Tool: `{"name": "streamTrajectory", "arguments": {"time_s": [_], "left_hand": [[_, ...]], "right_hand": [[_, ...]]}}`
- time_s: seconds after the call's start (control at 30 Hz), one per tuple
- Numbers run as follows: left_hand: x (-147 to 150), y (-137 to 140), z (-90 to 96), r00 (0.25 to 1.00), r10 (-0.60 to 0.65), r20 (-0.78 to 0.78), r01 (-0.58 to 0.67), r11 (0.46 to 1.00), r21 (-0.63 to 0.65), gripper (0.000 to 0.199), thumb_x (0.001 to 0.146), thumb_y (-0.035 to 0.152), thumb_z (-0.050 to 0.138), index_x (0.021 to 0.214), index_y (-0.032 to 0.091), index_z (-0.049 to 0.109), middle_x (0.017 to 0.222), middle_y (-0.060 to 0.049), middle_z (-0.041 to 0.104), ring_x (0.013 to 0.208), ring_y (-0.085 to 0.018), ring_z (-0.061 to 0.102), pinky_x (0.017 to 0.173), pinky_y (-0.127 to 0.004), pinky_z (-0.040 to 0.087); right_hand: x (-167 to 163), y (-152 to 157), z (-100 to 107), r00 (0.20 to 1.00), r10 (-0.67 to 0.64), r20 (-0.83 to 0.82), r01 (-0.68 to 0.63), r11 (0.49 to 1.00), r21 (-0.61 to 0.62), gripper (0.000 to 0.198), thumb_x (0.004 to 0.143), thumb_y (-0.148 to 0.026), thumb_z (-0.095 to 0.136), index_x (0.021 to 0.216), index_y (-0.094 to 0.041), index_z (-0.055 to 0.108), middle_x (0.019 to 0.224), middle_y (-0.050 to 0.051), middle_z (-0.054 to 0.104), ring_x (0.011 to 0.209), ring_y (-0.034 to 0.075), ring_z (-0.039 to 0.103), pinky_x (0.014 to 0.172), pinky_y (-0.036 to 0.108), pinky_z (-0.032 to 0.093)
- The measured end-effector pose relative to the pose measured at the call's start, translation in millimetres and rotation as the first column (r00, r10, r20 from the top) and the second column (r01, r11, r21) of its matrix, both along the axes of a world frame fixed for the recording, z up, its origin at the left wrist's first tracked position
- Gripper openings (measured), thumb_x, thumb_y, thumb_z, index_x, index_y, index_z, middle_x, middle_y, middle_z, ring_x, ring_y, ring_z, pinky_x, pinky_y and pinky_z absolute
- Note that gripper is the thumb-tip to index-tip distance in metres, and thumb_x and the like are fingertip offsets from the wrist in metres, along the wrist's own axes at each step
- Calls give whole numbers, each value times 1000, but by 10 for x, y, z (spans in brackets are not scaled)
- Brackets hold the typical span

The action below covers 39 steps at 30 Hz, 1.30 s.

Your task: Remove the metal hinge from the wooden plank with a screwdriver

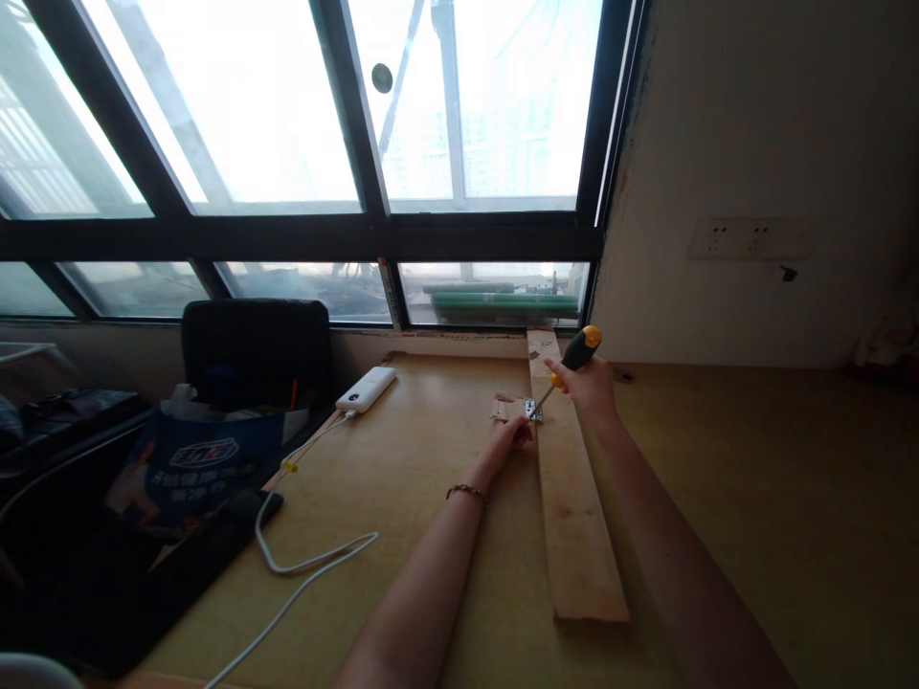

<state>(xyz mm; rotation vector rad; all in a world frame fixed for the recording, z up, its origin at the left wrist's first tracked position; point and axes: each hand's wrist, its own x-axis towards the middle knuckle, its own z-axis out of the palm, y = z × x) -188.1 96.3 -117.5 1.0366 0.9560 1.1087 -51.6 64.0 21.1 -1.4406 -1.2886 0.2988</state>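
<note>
My right hand (pixel 587 385) is closed around the dark green and yellow handle of a screwdriver (pixel 578 348). Its shaft slants down to the left, and the tip meets a small metal hinge (pixel 533 411). That hinge lies at the left edge of a long wooden board (pixel 583 536), by a small piece of wood (pixel 508 408). Just below the hinge is my left hand (pixel 511 437), its fingers curled in close to the screwdriver tip and the board's edge. What the left fingers pinch is too small to make out. A braided bracelet circles the left wrist.
A white power bank (pixel 367 388) with a white cable (pixel 316 555) lies on the left of the yellowish tabletop (pixel 431 488). Beyond the left edge are a black chair (pixel 255 349) and a blue bag (pixel 205 459). Windows stand behind; a wall socket (pixel 750 238) is at right.
</note>
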Motion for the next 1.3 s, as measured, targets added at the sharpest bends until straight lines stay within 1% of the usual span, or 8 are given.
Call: {"name": "streamTrajectory", "arguments": {"time_s": [0.17, 0.4, 0.67, 0.73, 0.8, 0.9, 1.1, 1.3], "left_hand": [[-4, -75, 67, 986, 39, -159, -24, 995, 96, 30, 70, 33, 50, 45, 15, 49, 40, 0, 46, 37, -7, 34, 40, -22, 23], [15, -75, 79, 971, 126, -202, -102, 987, 128, 27, 67, 32, 52, 46, 15, 48, 41, 0, 46, 40, -7, 35, 42, -22, 24], [-4, -60, 43, 975, 102, -198, -73, 987, 147, 28, 66, 35, 52, 47, 15, 49, 45, -1, 48, 42, -8, 37, 44, -23, 26], [-2, -67, 52, 979, 87, -185, -62, 988, 138, 28, 66, 35, 52, 47, 15, 49, 45, -1, 48, 42, -8, 37, 43, -23, 25], [1, -72, 60, 982, 80, -171, -57, 989, 133, 27, 66, 35, 53, 48, 15, 49, 46, -1, 48, 41, -7, 36, 43, -23, 25], [3, -73, 62, 985, 79, -156, -57, 989, 136, 26, 66, 34, 53, 48, 15, 48, 45, -1, 48, 41, -7, 35, 43, -23, 25], [1, -61, 43, 986, 67, -150, -46, 989, 140, 25, 66, 33, 52, 49, 15, 48, 46, -1, 48, 40, -7, 36, 42, -22, 26], [9, -63, 30, 984, 85, -156, -64, 989, 132, 26, 67, 34, 52, 49, 15, 50, 46, -1, 49, 40, -7, 38, 42, -22, 27]], "right_hand": [[20, 31, -39, 997, 3, -74, -4, 1000, -16, 42, 56, -56, 66, 61, -15, 58, 56, 7, 65, 45, 22, 62, 37, 25, 44], [-19, -34, 52, 985, 65, -159, -78, 994, -81, 37, 53, -48, 71, 63, -15, 58, 56, 6, 64, 42, 19, 60, 34, 23, 45], [43, -120, 184, 840, 387, -380, -464, 876, -132, 24, 51, -17, 71, 72, -14, 58, 69, 3, 66, 52, 14, 63, 49, 24, 52], [35, -118, 171, 904, 322, -283, -370, 919, -135, 27, 51, -21, 73, 72, -15, 57, 66, 3, 65, 52, 16, 63, 48, 26, 52], [20, -99, 140, 984, 147, -97, -156, 982, -103, 27, 52, -28, 73, 69, -16, 57, 60, 2, 64, 51, 19, 63, 49, 28, 52], [3, -73, 97, 998, -35, 55, 37, 998, -41, 27, 55, -35, 71, 68, -16, 58, 55, 3, 63, 51, 20, 63, 51, 29, 51], [9, -89, 115, 925, 210, -316, -249, 964, -89, 31, 54, -34, 74, 75, -14, 62, 59, 2, 64, 43, 14, 59, 37, 21, 47], [69, -118, 193, 746, 344, -570, -457, 887, -62, 19, 54, -14, 73, 68, -12, 60, 65, 3, 66, 53, 13, 64, 50, 21, 55]]}}
